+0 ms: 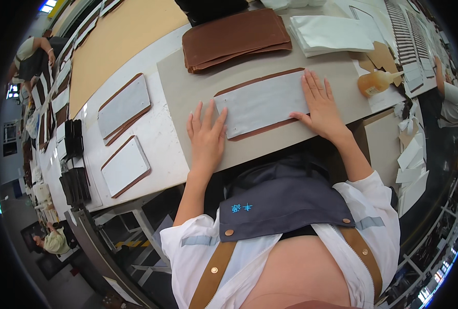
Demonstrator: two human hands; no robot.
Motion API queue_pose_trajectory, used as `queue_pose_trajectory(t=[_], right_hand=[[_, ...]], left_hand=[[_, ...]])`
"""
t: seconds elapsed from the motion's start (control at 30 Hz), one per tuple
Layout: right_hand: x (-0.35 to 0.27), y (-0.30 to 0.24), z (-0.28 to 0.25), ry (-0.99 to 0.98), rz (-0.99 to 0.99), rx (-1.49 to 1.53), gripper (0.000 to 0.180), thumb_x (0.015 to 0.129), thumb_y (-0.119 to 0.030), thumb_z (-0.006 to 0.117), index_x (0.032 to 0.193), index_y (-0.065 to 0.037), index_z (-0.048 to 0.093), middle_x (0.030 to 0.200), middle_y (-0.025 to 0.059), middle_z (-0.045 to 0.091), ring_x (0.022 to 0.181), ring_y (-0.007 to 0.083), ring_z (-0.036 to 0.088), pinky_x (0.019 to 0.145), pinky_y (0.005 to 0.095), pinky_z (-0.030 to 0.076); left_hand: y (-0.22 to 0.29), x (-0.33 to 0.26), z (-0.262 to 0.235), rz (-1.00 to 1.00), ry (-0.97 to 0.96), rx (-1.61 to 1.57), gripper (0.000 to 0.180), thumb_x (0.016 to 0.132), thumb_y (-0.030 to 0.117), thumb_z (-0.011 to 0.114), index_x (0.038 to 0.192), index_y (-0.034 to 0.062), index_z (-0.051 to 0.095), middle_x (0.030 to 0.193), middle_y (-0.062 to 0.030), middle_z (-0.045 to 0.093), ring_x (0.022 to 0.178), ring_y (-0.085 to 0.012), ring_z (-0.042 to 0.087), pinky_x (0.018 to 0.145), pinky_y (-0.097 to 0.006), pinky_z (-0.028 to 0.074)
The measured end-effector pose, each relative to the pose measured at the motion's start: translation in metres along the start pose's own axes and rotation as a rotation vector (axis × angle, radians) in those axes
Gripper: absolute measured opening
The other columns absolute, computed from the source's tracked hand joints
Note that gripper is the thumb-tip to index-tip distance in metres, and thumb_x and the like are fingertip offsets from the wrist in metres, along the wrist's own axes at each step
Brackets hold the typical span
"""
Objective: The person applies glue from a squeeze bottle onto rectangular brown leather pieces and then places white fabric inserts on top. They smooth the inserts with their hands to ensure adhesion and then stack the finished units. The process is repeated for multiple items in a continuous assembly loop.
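Note:
In front of me lies a brown leather piece with a pale grey lining sheet on top; a brown strip shows along its far and near edges. My left hand rests at the sheet's left end, fingers stretched out and fingertips by its edge. At the other end my right hand lies flat, fingers spread over the sheet's right edge and thumb on its near right corner. Beyond them sits a stack of brown leather pieces. White sheets are piled to its right.
Two small stacks of lined brown pieces, one farther and one nearer, lie at left. A glue bottle with amber contents stands at right. Black pieces sit along the left edge. Other people work around the room.

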State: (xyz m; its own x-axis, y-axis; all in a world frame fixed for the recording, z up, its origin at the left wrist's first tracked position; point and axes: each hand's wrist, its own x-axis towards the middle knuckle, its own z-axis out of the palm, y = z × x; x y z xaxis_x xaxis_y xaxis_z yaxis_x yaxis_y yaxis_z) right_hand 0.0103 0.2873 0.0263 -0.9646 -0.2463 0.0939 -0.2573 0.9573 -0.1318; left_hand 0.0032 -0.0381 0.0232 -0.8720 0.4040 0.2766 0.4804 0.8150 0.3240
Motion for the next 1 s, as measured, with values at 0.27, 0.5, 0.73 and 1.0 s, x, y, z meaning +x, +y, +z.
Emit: queue_pose_trajectory(t=[0.27, 0.5, 0.73, 1.0], right_hand=[[0.016, -0.095, 0.01, -0.143, -0.338, 0.252, 0.096, 0.088, -0.061, 0.061, 0.156, -0.003, 0.027, 0.165, 0.0158, 0.022, 0.154, 0.0294, 0.015, 0.125, 0.05, 0.01], [0.019, -0.106, 0.017, -0.157, -0.416, 0.225, 0.093, 0.086, -0.063, 0.062, 0.158, -0.013, 0.03, 0.165, 0.0143, 0.023, 0.154, 0.0285, 0.017, 0.125, 0.0507, 0.011], [0.016, -0.112, 0.011, -0.168, -0.458, 0.235, 0.09, 0.086, -0.066, 0.059, 0.158, -0.019, 0.032, 0.165, 0.0151, 0.022, 0.154, 0.0317, 0.016, 0.124, 0.0525, 0.011], [0.014, -0.112, 0.012, -0.174, -0.448, 0.271, 0.099, 0.086, -0.069, 0.057, 0.156, -0.006, 0.03, 0.164, 0.0178, 0.023, 0.154, 0.0312, 0.016, 0.124, 0.0506, 0.011]], left_hand=[[-0.011, -0.015, -0.004, -0.055, 0.043, -0.064, 0.06, 0.076, -0.014, 0.049, 0.127, 0.0118, 0.067, 0.146, -0.007, 0.053, 0.144, -0.0326, 0.037, 0.12, -0.051, 0.019], [-0.012, -0.026, -0.005, -0.068, 0.087, -0.116, 0.058, 0.075, -0.013, 0.049, 0.124, 0.0114, 0.069, 0.141, -0.0065, 0.057, 0.139, -0.0321, 0.042, 0.119, -0.051, 0.021], [-0.01, -0.028, -0.005, -0.087, 0.118, -0.165, 0.058, 0.076, -0.014, 0.046, 0.123, 0.0113, 0.07, 0.138, -0.0069, 0.06, 0.139, -0.0324, 0.043, 0.119, -0.051, 0.022], [-0.005, -0.023, -0.003, -0.033, 0.008, -0.174, 0.058, 0.085, -0.006, 0.051, 0.141, 0.009, 0.054, 0.147, -0.0084, 0.053, 0.144, -0.0331, 0.037, 0.12, -0.052, 0.02]])
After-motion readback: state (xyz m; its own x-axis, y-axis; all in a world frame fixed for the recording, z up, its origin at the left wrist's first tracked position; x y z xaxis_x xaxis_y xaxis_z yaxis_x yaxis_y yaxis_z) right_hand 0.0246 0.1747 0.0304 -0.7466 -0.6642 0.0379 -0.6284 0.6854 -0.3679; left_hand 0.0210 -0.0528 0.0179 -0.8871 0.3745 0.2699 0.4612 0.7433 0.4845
